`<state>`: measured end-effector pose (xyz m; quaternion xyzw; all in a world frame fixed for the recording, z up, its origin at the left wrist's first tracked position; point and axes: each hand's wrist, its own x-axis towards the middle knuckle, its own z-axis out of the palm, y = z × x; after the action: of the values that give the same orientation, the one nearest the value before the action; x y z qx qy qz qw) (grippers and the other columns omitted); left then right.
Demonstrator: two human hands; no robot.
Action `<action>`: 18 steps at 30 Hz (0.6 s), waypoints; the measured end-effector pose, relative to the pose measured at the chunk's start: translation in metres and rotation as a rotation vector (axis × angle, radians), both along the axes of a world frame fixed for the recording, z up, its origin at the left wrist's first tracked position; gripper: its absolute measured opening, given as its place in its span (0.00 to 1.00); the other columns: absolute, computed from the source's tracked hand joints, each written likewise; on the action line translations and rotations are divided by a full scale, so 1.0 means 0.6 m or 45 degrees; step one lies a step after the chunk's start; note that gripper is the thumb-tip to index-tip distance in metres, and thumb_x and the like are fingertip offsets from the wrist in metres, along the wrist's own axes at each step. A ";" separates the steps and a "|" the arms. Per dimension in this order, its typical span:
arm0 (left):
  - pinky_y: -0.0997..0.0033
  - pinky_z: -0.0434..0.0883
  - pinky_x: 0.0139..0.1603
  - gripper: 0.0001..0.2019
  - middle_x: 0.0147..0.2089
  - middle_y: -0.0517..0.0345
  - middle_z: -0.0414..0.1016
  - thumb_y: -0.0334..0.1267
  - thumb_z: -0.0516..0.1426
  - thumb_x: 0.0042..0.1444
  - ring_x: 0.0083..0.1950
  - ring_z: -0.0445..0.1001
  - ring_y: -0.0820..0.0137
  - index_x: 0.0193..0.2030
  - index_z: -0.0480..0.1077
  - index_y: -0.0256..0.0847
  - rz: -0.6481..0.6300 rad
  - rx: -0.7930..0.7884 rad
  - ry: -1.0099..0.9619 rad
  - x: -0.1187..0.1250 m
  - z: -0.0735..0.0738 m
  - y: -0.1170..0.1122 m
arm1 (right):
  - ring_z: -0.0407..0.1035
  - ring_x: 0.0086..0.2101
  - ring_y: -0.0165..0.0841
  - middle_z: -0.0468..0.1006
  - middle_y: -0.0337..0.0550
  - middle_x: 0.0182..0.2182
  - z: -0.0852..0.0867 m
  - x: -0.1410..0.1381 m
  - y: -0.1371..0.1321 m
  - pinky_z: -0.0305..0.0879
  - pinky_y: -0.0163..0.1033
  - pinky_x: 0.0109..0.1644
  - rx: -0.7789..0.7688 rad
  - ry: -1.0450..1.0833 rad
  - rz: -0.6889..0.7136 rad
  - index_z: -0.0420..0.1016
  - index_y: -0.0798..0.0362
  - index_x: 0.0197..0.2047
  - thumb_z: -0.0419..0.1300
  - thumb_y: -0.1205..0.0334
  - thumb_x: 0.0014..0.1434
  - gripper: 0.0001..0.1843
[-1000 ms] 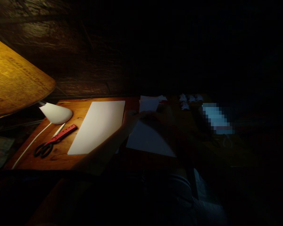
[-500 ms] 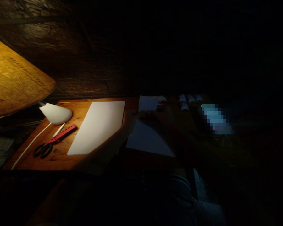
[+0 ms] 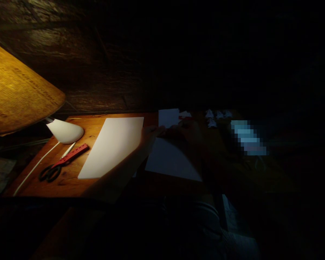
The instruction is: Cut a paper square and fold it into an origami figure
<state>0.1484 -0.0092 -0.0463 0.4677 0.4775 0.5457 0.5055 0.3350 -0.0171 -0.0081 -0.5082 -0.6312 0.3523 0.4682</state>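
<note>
The scene is very dark, lit only from the left. My left hand point(image 3: 149, 135) rests on the far edge of a white sheet of paper point(image 3: 170, 162) lying on the wooden table point(image 3: 70, 184). Its fingers press down on the sheet near a raised white flap of paper point(image 3: 168, 117). My right hand point(image 3: 188, 130) sits in shadow just to the right of it, on the same paper; its fingers are too dark to make out.
A stack of white paper point(image 3: 112, 146) lies left of the sheet. Further left are black-handled scissors point(image 3: 49, 172), a red ruler point(image 3: 72, 154), a white lamp base point(image 3: 65, 131) with its cord, and a woven lampshade point(image 3: 18, 97). Small folded white paper pieces point(image 3: 215, 116) sit at the back right.
The raised white flap behind my hands has stood up more and narrowed. Both hands stay at the sheet's far edge.
</note>
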 end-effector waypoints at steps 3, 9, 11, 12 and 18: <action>0.71 0.70 0.34 0.15 0.26 0.54 0.79 0.48 0.71 0.45 0.29 0.75 0.72 0.23 0.78 0.37 -0.019 0.036 -0.019 -0.001 0.001 0.000 | 0.64 0.24 0.30 0.71 0.39 0.19 0.000 0.000 -0.001 0.61 0.37 0.29 -0.007 0.010 0.001 0.68 0.52 0.17 0.68 0.48 0.52 0.22; 0.71 0.69 0.34 0.15 0.25 0.57 0.77 0.47 0.71 0.45 0.29 0.74 0.72 0.22 0.75 0.39 -0.018 0.056 -0.096 -0.003 0.000 0.001 | 0.64 0.24 0.30 0.71 0.39 0.18 0.008 -0.003 -0.005 0.61 0.37 0.29 0.002 0.039 0.041 0.66 0.52 0.16 0.67 0.44 0.52 0.25; 0.71 0.70 0.34 0.16 0.25 0.56 0.78 0.48 0.71 0.45 0.29 0.74 0.72 0.22 0.75 0.38 -0.027 0.045 -0.092 -0.003 0.000 0.000 | 0.64 0.24 0.30 0.70 0.39 0.19 0.009 -0.003 -0.005 0.60 0.37 0.29 -0.014 0.036 0.066 0.66 0.52 0.16 0.67 0.45 0.53 0.25; 0.71 0.70 0.34 0.17 0.25 0.56 0.78 0.48 0.70 0.45 0.29 0.74 0.72 0.23 0.74 0.38 -0.030 0.037 -0.075 -0.002 0.001 0.000 | 0.64 0.24 0.30 0.70 0.39 0.19 0.009 -0.002 -0.005 0.60 0.36 0.29 -0.023 0.030 0.075 0.66 0.52 0.17 0.67 0.45 0.53 0.25; 0.66 0.75 0.46 0.21 0.44 0.52 0.82 0.41 0.71 0.46 0.45 0.80 0.65 0.47 0.75 0.41 -0.016 0.252 -0.158 0.000 0.016 -0.010 | 0.65 0.25 0.30 0.72 0.39 0.21 0.000 0.003 -0.006 0.60 0.35 0.28 -0.080 0.020 0.121 0.68 0.52 0.20 0.68 0.44 0.52 0.23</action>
<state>0.1482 -0.0151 -0.0370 0.4837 0.3861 0.6150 0.4887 0.3370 -0.0206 -0.0083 -0.4893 -0.6394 0.3978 0.4398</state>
